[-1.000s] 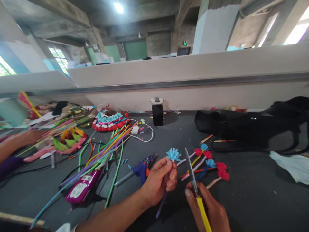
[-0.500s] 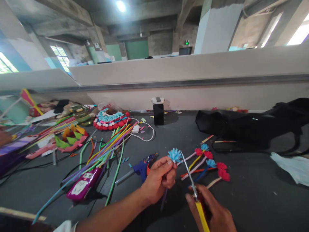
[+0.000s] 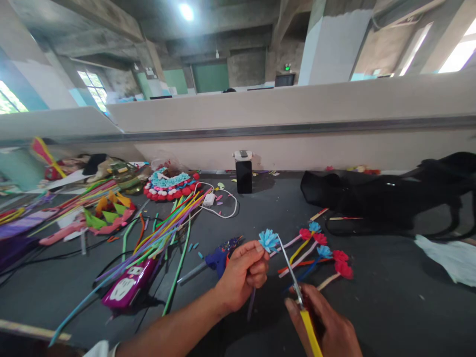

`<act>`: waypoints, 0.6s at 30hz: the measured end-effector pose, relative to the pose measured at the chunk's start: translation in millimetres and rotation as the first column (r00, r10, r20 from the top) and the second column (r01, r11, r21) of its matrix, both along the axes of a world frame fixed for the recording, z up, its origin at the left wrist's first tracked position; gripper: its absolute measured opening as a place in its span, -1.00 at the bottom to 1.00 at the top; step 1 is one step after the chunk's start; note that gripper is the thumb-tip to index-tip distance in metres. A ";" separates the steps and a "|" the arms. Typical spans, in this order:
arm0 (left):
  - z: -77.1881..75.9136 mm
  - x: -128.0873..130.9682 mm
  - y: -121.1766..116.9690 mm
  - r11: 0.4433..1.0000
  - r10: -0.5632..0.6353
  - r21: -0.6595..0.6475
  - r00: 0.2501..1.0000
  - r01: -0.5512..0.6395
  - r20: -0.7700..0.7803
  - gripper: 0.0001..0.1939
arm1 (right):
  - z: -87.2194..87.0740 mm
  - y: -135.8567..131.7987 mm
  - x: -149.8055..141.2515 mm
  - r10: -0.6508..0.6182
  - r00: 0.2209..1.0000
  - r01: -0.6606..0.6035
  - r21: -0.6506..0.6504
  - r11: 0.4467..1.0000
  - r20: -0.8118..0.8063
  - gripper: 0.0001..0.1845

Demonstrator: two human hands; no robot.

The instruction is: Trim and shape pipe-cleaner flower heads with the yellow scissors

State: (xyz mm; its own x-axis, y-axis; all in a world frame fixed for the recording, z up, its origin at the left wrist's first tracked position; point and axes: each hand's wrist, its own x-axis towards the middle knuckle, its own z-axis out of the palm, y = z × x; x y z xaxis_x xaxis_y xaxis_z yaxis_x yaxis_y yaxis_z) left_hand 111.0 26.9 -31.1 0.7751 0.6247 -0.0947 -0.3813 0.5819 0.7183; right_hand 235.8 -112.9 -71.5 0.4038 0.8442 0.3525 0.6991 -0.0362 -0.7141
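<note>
My left hand point(image 3: 242, 273) pinches the stem of a small blue paper flower point(image 3: 268, 239), held just above the dark table point(image 3: 386, 297). Gripping yellow-handled scissors point(image 3: 296, 287), my right hand point(image 3: 327, 327) points their blades up and left so the tip sits right beside the flower head. Just behind both hands lie several finished red and blue flowers on straw stems point(image 3: 320, 250). A blue glue gun point(image 3: 217, 257) rests to the left of my left hand.
A bundle of long coloured straws point(image 3: 163, 225) and a purple packet point(image 3: 128, 287) lie at left. A round red, white and blue wreath point(image 3: 169, 184), a white charger cable point(image 3: 219, 203), an upright phone point(image 3: 243, 174), a black bag point(image 3: 386, 198) and a white cloth point(image 3: 449, 253) surround the work spot.
The scissor blades swung left and closer to the blue flower. Another person's hand at the far left withdrew out of view. My left hand shifted slightly.
</note>
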 end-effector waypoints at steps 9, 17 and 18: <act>-0.6 -1.3 1.4 1.000 -0.017 0.017 1.000 0.017 -0.018 -0.77 | -2.5 -0.9 -1.0 -0.011 1.000 0.010 -0.007 1.000 -0.028 -0.63; 0.2 0.0 0.4 1.000 -0.010 0.019 0.999 0.011 -0.045 -0.77 | -16.9 0.0 9.1 0.053 0.994 -0.056 0.032 0.998 0.098 -0.69; 0.4 0.4 -0.4 1.000 -0.003 0.026 0.999 0.005 -0.051 -0.77 | -18.0 0.0 8.9 0.042 0.995 -0.046 0.034 0.998 0.094 -0.68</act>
